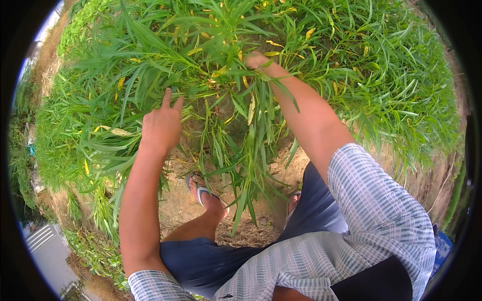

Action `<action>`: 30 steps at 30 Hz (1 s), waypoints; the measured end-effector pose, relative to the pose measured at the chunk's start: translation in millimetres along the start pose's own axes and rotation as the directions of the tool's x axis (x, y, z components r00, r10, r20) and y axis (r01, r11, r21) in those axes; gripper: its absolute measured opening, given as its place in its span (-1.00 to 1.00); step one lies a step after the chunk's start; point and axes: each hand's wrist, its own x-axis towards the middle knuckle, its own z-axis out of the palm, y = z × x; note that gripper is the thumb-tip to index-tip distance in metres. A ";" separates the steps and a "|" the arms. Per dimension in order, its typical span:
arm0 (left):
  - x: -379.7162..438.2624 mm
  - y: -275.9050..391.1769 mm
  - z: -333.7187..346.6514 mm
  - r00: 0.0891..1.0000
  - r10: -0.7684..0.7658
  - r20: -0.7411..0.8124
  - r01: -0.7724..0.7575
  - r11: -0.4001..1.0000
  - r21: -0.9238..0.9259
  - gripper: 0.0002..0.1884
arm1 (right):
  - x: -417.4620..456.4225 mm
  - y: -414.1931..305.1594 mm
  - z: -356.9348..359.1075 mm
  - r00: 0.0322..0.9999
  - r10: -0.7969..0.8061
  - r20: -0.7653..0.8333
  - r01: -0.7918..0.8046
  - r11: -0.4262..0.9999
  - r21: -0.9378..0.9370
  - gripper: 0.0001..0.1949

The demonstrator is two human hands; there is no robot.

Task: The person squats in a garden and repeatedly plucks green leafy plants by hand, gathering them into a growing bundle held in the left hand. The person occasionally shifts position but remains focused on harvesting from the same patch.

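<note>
My left hand point(162, 126) is around a bunch of long-leaved green stems point(113, 150). The stem ends show to the right of the fingers and the leaves trail down to the left. Two of its fingers point forward, away from the bunch. My right hand point(257, 60) reaches in low among the standing leafy plants point(226, 22). Leaves and stems cover its fingers, so whether it grips anything is hidden. Between my forearms, long leafy shoots point(248, 150) droop toward the ground, some with yellowed leaves.
My sandalled feet point(207, 195) stand apart on bare dry soil point(177, 218). Dense green plants point(395, 86) spread to the right and ahead. A grey surface with white stripes point(45, 248) lies at the far lower left. Something blue point(442, 248) shows at the right rim.
</note>
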 end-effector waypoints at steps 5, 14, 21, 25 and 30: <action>0.3 -6.4 2.9 1.000 -0.012 0.024 0.013 0.999 -0.043 -0.11 | -2.6 11.7 13.5 0.989 0.116 -0.092 -0.054 0.861 0.506 -0.75; 4.3 -6.2 6.2 1.000 -0.012 -0.001 0.012 0.999 -0.037 -0.14 | -30.3 -2.9 5.9 0.893 0.294 -0.340 0.121 0.573 0.811 -0.86; 3.5 -4.3 5.3 1.000 -0.016 0.011 0.017 0.999 -0.050 -0.14 | -46.7 -6.9 -14.1 0.990 0.054 -0.129 0.072 0.596 0.800 -0.82; 3.8 -3.1 4.2 1.000 -0.026 0.011 0.027 0.998 -0.063 -0.16 | -41.6 -18.5 -10.7 0.999 0.025 0.025 -0.036 0.664 0.747 -0.81; 4.2 -1.4 3.4 0.999 -0.034 0.008 0.035 0.996 -0.082 -0.17 | -39.8 -24.5 -1.7 0.995 0.071 -0.065 -0.004 0.703 0.711 -0.87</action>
